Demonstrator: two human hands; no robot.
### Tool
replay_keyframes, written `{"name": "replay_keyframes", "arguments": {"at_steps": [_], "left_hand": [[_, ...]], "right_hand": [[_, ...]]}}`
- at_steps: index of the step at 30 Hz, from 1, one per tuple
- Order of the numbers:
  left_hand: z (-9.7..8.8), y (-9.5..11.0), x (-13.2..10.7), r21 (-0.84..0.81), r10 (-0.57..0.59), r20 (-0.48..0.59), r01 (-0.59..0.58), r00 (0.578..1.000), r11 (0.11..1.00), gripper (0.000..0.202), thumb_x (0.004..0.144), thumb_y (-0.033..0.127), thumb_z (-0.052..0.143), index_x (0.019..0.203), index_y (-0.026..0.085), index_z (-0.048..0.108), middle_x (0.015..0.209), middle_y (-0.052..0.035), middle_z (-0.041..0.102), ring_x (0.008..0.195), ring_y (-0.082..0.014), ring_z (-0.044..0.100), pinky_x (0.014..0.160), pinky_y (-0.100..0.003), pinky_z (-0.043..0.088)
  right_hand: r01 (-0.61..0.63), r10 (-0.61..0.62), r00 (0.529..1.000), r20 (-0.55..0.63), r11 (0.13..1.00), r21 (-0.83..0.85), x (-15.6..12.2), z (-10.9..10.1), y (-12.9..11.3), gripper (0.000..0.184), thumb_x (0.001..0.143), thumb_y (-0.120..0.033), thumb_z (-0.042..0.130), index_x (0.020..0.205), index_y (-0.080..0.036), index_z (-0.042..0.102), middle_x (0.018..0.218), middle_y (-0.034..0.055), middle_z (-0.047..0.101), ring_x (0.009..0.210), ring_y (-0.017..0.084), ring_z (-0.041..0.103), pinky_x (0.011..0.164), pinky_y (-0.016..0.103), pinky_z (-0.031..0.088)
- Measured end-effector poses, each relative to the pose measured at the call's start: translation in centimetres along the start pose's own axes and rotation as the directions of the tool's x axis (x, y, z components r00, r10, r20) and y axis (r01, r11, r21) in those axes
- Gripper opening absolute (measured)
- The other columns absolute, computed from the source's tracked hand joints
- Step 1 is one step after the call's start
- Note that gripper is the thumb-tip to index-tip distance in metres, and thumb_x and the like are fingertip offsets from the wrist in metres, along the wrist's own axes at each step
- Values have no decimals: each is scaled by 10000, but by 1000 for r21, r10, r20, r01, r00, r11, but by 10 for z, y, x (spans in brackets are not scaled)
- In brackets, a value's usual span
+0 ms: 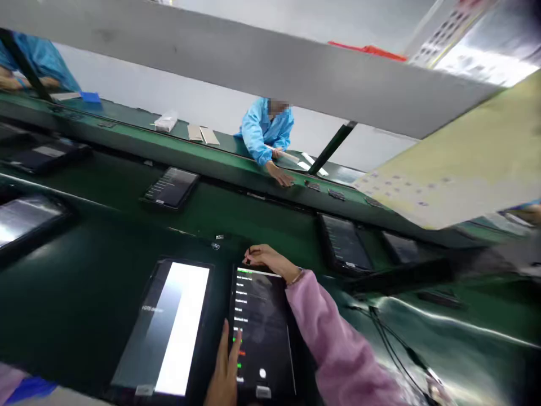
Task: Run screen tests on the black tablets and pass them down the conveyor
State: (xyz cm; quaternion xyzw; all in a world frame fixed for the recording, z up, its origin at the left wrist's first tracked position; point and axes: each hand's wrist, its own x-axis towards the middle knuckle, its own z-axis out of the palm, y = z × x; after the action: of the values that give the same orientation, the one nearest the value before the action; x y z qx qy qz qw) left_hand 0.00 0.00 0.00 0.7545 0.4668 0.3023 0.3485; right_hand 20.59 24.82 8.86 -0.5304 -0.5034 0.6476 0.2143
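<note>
A tablet (264,338) with a test list on its dark screen lies in front of me. My left hand (225,369) is at its lower left edge, fingers stretched out, one fingertip over the screen. At the tablet's top edge, my right hand (264,257) is closed in a pinch; a small dark bit shows at the fingertips, too small to name. A second tablet (181,332), its screen part white and part grey, lies just to the left, apart from my hands. Two tiny clear pieces (216,246) lie beyond the tablets.
More tablets (171,187) lie along the green bench, another tablet (344,242) at right. Black cables (393,344) run at lower right. A grey shelf (211,62) crosses overhead, with a hanging yellowish sheet (473,163) at right. Across the bench a person in blue (266,132) reaches forward.
</note>
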Motion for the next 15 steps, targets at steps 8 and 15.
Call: {"name": "replay_keyframes", "arguments": {"at_steps": [8,15], "left_hand": [[8,-8,-5,-108,-40,58,47,998,993,1339,700,532,856,1570,265,-126,1629,-189,-124,1495,-417,82,1176,-517,358],[-25,-7,3,-142,-215,-57,205,975,968,557,1035,431,410,1568,307,306,1580,-121,356,1446,-303,364,1156,-475,413]], "right_hand": [[-23,28,999,33,990,-139,-1,-3,-8,301,601,-391,734,772,-148,682,771,11,651,691,118,533,630,238,377],[-21,27,999,22,968,-250,-2,-2,-4,428,603,-546,715,789,-164,660,737,12,600,714,151,510,636,273,363]]}}
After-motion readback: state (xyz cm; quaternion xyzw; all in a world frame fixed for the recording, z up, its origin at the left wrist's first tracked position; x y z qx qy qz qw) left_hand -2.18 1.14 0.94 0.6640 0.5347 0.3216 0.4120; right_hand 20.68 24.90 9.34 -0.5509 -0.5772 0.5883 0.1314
